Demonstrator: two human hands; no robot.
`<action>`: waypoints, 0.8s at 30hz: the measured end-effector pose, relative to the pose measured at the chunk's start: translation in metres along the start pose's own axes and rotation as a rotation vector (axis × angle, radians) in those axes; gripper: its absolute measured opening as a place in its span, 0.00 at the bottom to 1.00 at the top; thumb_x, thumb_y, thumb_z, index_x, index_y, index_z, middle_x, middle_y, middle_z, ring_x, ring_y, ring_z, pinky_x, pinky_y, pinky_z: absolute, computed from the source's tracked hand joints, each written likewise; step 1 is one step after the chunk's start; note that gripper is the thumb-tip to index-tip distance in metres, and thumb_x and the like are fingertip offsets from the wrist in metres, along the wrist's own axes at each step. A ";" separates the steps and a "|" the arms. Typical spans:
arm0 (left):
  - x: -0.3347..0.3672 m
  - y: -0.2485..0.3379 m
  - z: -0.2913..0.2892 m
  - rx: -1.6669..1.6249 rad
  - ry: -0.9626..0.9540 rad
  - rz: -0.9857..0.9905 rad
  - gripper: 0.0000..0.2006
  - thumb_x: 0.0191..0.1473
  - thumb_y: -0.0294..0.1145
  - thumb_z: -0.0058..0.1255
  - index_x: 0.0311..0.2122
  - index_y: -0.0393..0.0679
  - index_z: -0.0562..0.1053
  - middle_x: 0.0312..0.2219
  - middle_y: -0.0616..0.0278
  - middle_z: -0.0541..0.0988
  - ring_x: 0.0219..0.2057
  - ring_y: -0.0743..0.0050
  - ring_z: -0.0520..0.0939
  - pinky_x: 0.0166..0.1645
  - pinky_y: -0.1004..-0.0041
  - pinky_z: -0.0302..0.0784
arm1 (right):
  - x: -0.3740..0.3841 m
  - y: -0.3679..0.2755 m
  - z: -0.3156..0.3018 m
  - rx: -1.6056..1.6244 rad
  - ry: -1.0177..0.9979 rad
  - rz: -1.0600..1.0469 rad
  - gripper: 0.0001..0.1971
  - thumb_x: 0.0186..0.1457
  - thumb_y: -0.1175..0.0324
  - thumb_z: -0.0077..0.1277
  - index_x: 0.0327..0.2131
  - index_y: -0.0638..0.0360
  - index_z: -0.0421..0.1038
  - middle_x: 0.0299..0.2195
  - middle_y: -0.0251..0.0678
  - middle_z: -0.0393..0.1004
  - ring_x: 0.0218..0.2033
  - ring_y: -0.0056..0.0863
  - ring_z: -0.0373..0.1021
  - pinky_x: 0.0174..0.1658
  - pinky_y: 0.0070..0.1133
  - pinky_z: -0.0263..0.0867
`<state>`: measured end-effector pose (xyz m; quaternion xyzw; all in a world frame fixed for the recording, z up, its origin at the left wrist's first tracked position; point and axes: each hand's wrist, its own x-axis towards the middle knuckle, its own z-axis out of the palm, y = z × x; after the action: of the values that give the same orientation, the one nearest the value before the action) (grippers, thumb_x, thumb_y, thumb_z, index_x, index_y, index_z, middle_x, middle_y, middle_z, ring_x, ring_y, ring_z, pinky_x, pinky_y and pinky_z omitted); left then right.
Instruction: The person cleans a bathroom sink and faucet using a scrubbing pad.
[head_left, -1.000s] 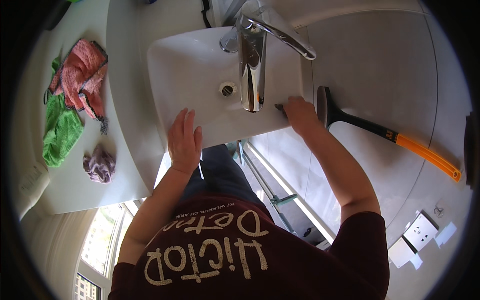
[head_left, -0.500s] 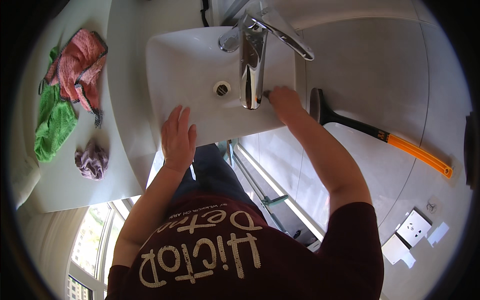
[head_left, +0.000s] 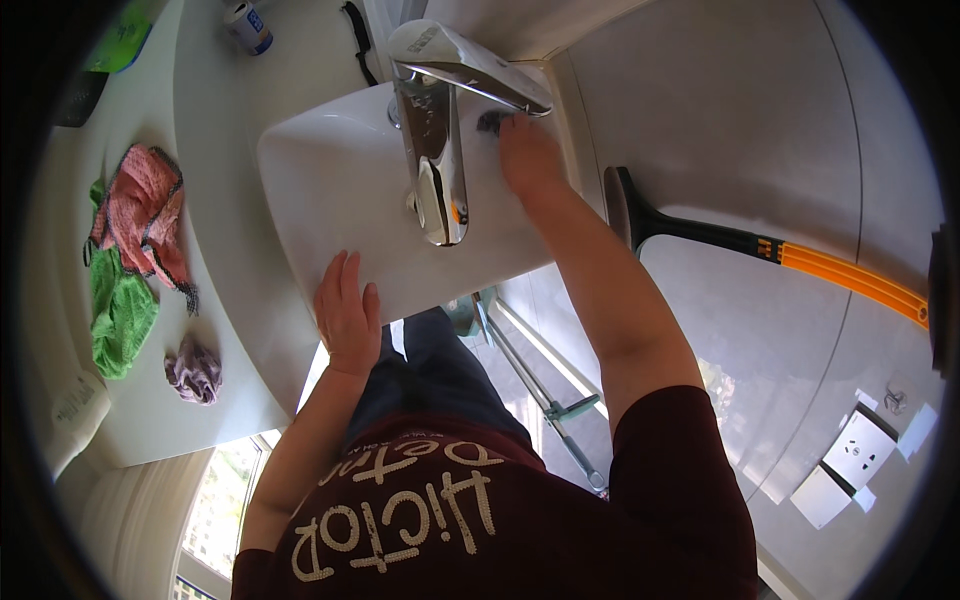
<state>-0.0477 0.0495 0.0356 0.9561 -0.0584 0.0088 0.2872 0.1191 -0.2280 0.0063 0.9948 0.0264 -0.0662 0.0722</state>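
Note:
A white washbasin (head_left: 310, 200) lies in front of me under a chrome faucet (head_left: 432, 150). My right hand (head_left: 530, 155) reaches into the basin's far right part, by the faucet's lever. Its fingers are closed on a small dark scrubber (head_left: 491, 122) pressed against the basin's inner surface; the exact kind is hard to make out. My left hand (head_left: 347, 315) lies on the front left rim with its fingers stretched out and nothing in them. The faucet's spout hides most of the drain.
Red (head_left: 145, 215), green (head_left: 122, 320) and greyish-purple (head_left: 194, 372) cloths lie on the left counter. A can (head_left: 247, 28) and a black-handled tool (head_left: 358, 42) are farther back. A squeegee-like tool with an orange handle (head_left: 850, 285) leans at the right, near a wall socket (head_left: 858, 450).
My right hand has moved farther back along the basin's right side with the dark scrubber. The left hand keeps its place on the rim. The view has shifted, showing more of the back counter.

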 end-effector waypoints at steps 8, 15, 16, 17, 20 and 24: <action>0.003 0.005 0.005 -0.006 0.011 -0.021 0.21 0.56 0.30 0.46 0.55 0.40 0.64 0.53 0.48 0.67 0.52 0.48 0.70 0.57 0.60 0.62 | 0.008 -0.014 0.016 0.154 -0.168 -0.146 0.11 0.54 0.70 0.43 0.42 0.59 0.67 0.42 0.42 0.70 0.41 0.40 0.72 0.41 0.32 0.71; 0.004 0.006 0.006 0.003 0.004 -0.002 0.20 0.57 0.31 0.44 0.54 0.38 0.64 0.52 0.46 0.68 0.52 0.46 0.69 0.57 0.59 0.62 | 0.030 -0.012 -0.001 0.655 0.214 0.227 0.08 0.53 0.70 0.43 0.35 0.59 0.71 0.37 0.42 0.74 0.39 0.42 0.73 0.41 0.36 0.70; 0.005 0.008 0.007 0.006 0.002 -0.003 0.20 0.57 0.31 0.44 0.54 0.37 0.64 0.52 0.46 0.68 0.52 0.46 0.69 0.57 0.59 0.62 | 0.036 -0.016 0.011 0.611 0.206 0.176 0.08 0.53 0.70 0.43 0.31 0.59 0.72 0.35 0.42 0.75 0.38 0.41 0.74 0.41 0.35 0.70; 0.006 0.008 0.007 0.011 0.001 -0.006 0.20 0.57 0.31 0.44 0.54 0.37 0.64 0.52 0.46 0.68 0.52 0.46 0.69 0.57 0.59 0.62 | 0.033 -0.022 0.014 0.553 0.130 0.127 0.08 0.53 0.70 0.43 0.32 0.59 0.72 0.36 0.43 0.75 0.37 0.41 0.74 0.40 0.35 0.70; 0.004 0.006 0.006 0.017 -0.015 -0.019 0.19 0.58 0.31 0.43 0.54 0.37 0.64 0.52 0.46 0.68 0.52 0.45 0.69 0.57 0.58 0.62 | 0.023 -0.029 0.018 0.457 -0.071 0.055 0.08 0.52 0.69 0.44 0.33 0.59 0.72 0.34 0.43 0.76 0.36 0.42 0.74 0.39 0.34 0.70; 0.006 0.007 0.004 0.019 -0.017 -0.001 0.19 0.58 0.31 0.43 0.53 0.36 0.64 0.52 0.45 0.68 0.52 0.45 0.69 0.57 0.58 0.61 | 0.035 -0.028 0.009 0.624 0.260 0.344 0.08 0.54 0.67 0.45 0.34 0.57 0.73 0.31 0.42 0.76 0.35 0.42 0.74 0.38 0.35 0.70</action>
<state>-0.0429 0.0406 0.0364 0.9589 -0.0601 0.0012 0.2773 0.1513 -0.2000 -0.0109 0.9590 -0.1534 0.0689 -0.2283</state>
